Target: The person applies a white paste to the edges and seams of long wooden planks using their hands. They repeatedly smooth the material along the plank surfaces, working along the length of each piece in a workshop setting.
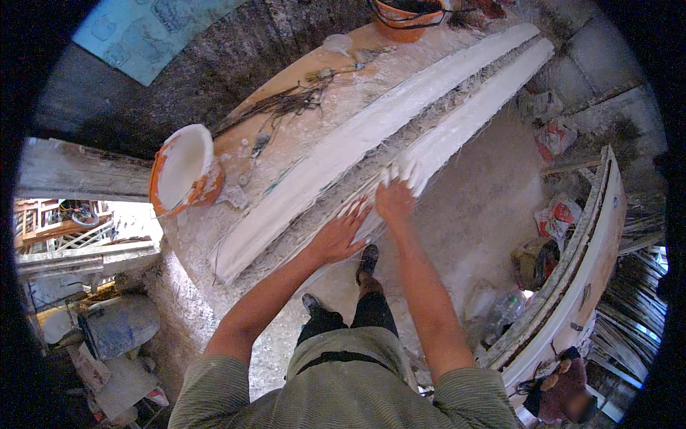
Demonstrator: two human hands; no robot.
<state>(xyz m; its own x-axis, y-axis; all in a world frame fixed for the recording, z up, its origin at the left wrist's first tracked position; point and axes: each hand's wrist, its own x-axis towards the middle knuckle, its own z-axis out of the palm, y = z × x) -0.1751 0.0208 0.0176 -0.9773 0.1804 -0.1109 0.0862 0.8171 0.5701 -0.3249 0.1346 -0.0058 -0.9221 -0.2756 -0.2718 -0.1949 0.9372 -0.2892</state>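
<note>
A: Where does the work lie?

B: At and ahead of the hands: the nearer long, narrow, white plaster-like strip (471,127), running forward and rightward from the right hand. Beyond it lies a parallel, broader white plaster-like strip (350,156).

A: And the hands?

B: Left hand (338,237): palm down, fingers spread and nearly straight, gripping nothing visible, just beside thin, pale, fibrous strands (304,243). Right hand (395,196): farther forward, fingers extended and somewhat apart, white-coated tips laid on the nearer strip; no grip apparent, though the palm's underside is hidden.

A: How might the strip handle?

B: Probably soft and slippery on the surface while wet, hence easily dented; flat fingers suit it better than a pinch. Its length suggests weight, its slenderness fragility. Once firm, two well-spaced holds along the long edges, supported from beneath, seem safest.

A: The vessel?

B: An orange, round, plastic-looking bucket (212,186), white-coated inside, beyond and left of the left hand.
</note>
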